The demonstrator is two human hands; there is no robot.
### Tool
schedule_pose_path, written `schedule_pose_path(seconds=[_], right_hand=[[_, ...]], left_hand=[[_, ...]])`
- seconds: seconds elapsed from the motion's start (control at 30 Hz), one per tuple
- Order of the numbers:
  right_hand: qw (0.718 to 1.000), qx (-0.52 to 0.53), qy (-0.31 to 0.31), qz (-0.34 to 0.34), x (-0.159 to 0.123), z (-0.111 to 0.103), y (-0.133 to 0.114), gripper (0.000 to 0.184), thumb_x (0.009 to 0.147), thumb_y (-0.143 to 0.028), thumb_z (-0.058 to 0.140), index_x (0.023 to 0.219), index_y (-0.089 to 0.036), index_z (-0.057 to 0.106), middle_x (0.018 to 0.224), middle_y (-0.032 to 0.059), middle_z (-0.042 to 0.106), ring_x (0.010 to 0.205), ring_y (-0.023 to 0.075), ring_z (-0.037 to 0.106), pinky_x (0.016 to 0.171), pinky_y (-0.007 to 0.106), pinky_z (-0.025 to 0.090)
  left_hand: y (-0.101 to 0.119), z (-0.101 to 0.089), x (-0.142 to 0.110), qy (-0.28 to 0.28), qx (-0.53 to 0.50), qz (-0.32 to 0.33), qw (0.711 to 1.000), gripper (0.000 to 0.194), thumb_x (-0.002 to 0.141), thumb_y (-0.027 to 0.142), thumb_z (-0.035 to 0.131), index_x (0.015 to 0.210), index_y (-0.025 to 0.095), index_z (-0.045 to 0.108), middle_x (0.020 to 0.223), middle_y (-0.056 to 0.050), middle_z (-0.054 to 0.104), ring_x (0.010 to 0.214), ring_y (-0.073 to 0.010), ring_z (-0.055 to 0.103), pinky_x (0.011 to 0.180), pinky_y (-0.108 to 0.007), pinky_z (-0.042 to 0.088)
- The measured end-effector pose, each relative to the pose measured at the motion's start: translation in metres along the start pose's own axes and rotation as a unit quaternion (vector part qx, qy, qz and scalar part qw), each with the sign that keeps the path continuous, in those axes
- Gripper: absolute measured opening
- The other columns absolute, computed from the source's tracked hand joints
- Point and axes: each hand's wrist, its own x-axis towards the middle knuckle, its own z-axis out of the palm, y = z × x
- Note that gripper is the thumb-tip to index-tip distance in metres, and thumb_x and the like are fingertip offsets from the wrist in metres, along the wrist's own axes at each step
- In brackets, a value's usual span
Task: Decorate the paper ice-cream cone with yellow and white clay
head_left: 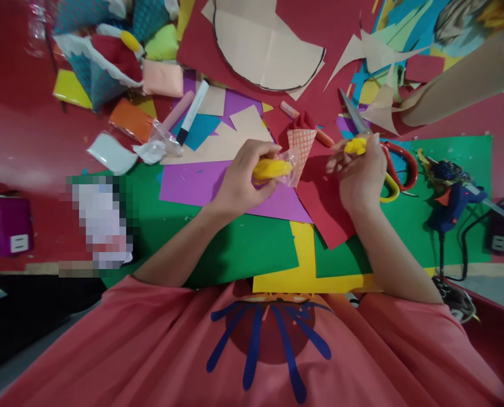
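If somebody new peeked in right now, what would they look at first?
Probably the bright yellow stuff: a wrapped lump in the left hand and a smaller piece in the right hand. Next might be the little checked cone with its red top, between the hands. Then maybe the blue glue gun, on the far right over the green sheet.

In dim light, my right grip point(361, 172) looks slightly blurred, shadow darkens the green paper point(222, 251), edges stretch, and pixelation masks a patch at left.
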Motion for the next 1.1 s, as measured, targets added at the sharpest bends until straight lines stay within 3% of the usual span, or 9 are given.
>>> schedule_pose_path(seconds=[0.17,0.3,0.47,0.67,0.77,0.83,0.93,1.03,1.1], right_hand=[[0.991,-0.034,-0.118,0.055,-0.019,0.012,-0.007,0.033,0.075,-0.047,0.073,0.093,-0.03,0.051,0.07,-0.0069,0.065,0.044,0.0101,0.055,0.043,0.026,0.044],[0.976,-0.057,-0.202,0.054,-0.024,0.01,-0.013,0.019,0.086,-0.043,0.06,0.088,-0.025,0.064,0.059,-0.0062,0.053,0.042,0.0075,0.045,0.042,0.024,0.035],[0.96,-0.12,-0.251,0.029,-0.028,0.009,-0.018,0.027,0.087,-0.042,0.06,0.101,-0.022,0.072,0.063,-0.005,0.053,0.049,0.0067,0.041,0.05,0.024,0.036],[0.943,-0.122,-0.3,0.076,-0.032,0.012,-0.019,0.042,0.087,-0.052,0.058,0.109,-0.019,0.071,0.056,-0.006,0.05,0.047,0.0067,0.04,0.045,0.022,0.033],[0.957,-0.067,-0.262,0.102,-0.029,0.012,-0.016,0.041,0.084,-0.055,0.062,0.107,-0.022,0.069,0.052,-0.008,0.043,0.042,0.0057,0.035,0.039,0.021,0.028],[0.974,-0.025,-0.193,0.113,-0.024,0.013,-0.014,0.035,0.081,-0.057,0.065,0.086,-0.022,0.069,0.046,-0.0099,0.031,0.036,0.0044,0.026,0.035,0.02,0.022],[0.982,0.032,-0.112,0.151,-0.017,0.013,-0.016,0.056,0.078,-0.064,0.062,0.048,-0.02,0.046,0.039,-0.0106,0.021,0.031,0.0022,0.017,0.031,0.019,0.014],[0.968,0.088,-0.096,0.213,-0.012,0.013,-0.021,0.066,0.075,-0.069,0.063,0.042,-0.021,0.031,0.037,-0.0097,0.023,0.029,0.0022,0.018,0.029,0.02,0.014],[0.955,0.112,-0.115,0.248,-0.011,0.012,-0.025,0.068,0.072,-0.069,0.066,0.042,-0.021,0.027,0.036,-0.0095,0.021,0.029,0.0028,0.017,0.029,0.021,0.013]], left_hand=[[0.003,0.002,0.0,-0.027,0.028,-0.002,0.999,0.038,0.082,0.021,0.063,0.118,0.026,0.052,0.106,-0.004,0.062,0.101,-0.02,0.06,0.084,-0.038,0.054],[-0.001,0.005,-0.002,-0.019,0.044,0.005,0.999,0.038,0.084,0.026,0.064,0.119,0.028,0.052,0.105,-0.005,0.062,0.101,-0.0205,0.059,0.084,-0.037,0.053],[-0.002,0.006,-0.005,-0.048,0.036,0.019,0.998,0.039,0.088,0.032,0.061,0.123,0.025,0.048,0.114,-0.005,0.064,0.105,-0.0199,0.061,0.088,-0.035,0.052],[0.003,0.009,-0.009,-0.105,0.058,-0.02,0.993,0.036,0.092,0.043,0.054,0.122,0.022,0.053,0.115,-0.006,0.066,0.104,-0.0199,0.062,0.088,-0.034,0.05],[-0.004,0.007,-0.008,-0.075,0.093,-0.02,0.993,0.035,0.089,0.035,0.058,0.122,0.024,0.053,0.114,-0.004,0.067,0.102,-0.0201,0.062,0.085,-0.034,0.049],[-0.01,0.003,-0.005,-0.034,0.135,-0.056,0.989,0.038,0.083,0.026,0.063,0.12,0.025,0.053,0.11,-0.002,0.068,0.098,-0.0205,0.061,0.083,-0.036,0.048],[-0.017,-0.007,0.002,0.001,0.183,-0.145,0.972,0.037,0.078,0.019,0.065,0.114,0.026,0.055,0.109,-0.002,0.066,0.101,-0.0234,0.06,0.09,-0.042,0.044],[-0.021,-0.016,0.007,0.004,0.205,-0.215,0.955,0.032,0.08,0.021,0.062,0.111,0.03,0.057,0.111,-0.003,0.065,0.111,-0.0273,0.056,0.097,-0.047,0.039],[-0.023,-0.019,0.008,0.013,0.211,-0.212,0.954,0.033,0.081,0.025,0.063,0.113,0.032,0.056,0.116,-0.004,0.063,0.115,-0.0281,0.054,0.101,-0.048,0.036]])
